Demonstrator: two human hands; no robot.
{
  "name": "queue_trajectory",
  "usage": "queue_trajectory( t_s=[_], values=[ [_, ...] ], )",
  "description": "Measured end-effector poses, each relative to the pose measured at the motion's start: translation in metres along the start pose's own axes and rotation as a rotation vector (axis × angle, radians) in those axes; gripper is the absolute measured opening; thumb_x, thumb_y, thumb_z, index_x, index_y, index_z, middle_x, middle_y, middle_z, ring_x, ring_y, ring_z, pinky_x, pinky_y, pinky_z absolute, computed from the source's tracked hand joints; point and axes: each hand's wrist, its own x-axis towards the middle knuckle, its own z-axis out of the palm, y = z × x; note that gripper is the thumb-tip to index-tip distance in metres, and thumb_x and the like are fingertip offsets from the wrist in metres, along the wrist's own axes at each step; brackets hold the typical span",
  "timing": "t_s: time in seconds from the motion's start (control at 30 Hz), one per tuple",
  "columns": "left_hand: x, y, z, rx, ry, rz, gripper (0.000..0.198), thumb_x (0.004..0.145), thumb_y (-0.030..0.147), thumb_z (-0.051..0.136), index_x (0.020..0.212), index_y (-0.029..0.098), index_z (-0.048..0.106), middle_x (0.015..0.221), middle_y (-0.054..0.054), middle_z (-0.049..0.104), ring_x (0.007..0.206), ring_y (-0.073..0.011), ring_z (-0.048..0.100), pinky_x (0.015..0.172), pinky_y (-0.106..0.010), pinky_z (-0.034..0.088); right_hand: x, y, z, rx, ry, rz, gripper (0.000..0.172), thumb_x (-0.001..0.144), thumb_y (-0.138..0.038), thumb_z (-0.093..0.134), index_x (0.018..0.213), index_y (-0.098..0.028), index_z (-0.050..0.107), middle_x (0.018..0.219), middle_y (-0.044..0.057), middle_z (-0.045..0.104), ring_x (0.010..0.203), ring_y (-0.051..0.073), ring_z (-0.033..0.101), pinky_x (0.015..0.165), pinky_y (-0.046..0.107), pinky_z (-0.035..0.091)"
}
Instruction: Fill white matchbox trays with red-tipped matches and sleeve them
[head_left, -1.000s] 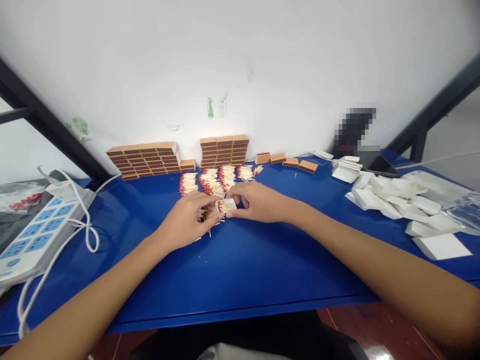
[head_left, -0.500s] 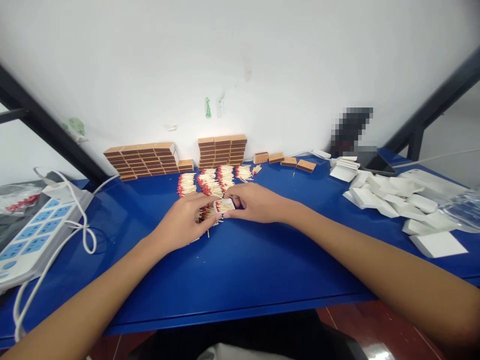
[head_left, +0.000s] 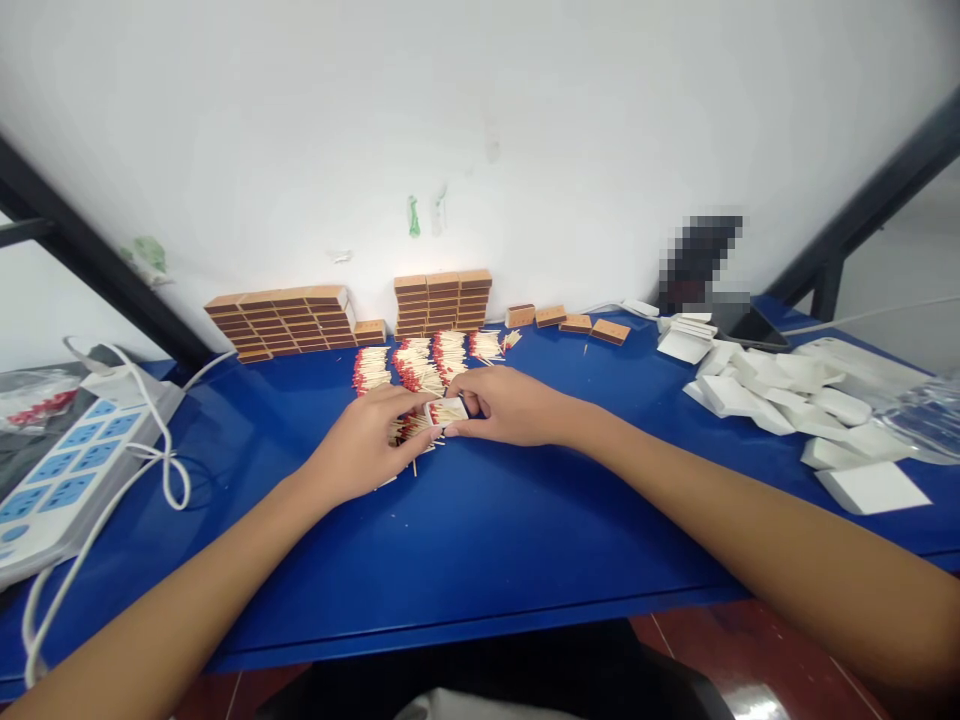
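Between my two hands is a small white matchbox tray [head_left: 450, 411] with red-headed matches lying in it. My left hand [head_left: 375, 440] is closed on the tray's left end, thumb at the near side and fingers at the far side. The right end is pinched by my right hand [head_left: 510, 405], its fingers curled. Under and beside my left hand lies a loose heap of matches [head_left: 409, 428], partly hidden. Just behind the hands, rows of matches [head_left: 417, 362] are spread on the blue table [head_left: 480, 540].
Stacked matchboxes [head_left: 281, 322] and a second stack [head_left: 444, 302] stand against the wall. Several single matchboxes [head_left: 576, 323] lie right of them. A pile of white trays [head_left: 765, 385] is at the right. A power strip [head_left: 71, 465] with white cables lies at the left.
The view has shifted very slightly. Both hands keep the same hold on the matchbox tray, and nothing else has visibly moved.
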Motion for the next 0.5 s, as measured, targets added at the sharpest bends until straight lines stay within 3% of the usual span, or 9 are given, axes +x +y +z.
queue_trajectory(
  t_s=[0.5],
  values=[
    [-0.0004,0.0006,-0.0011,-0.006,-0.006,-0.008,0.036,0.094,0.035,0.067,0.128,0.024,0.071,0.111,-0.007,0.077,0.099,-0.0259,0.071,0.089,-0.040,0.055,0.0002,-0.0001,0.0001,-0.009,-0.002,0.007,0.027,0.092,-0.043,0.071,0.096,-0.017,0.065,0.079,0.002,0.064,0.068,0.015,0.051,0.062,0.028,0.031]
  ],
)
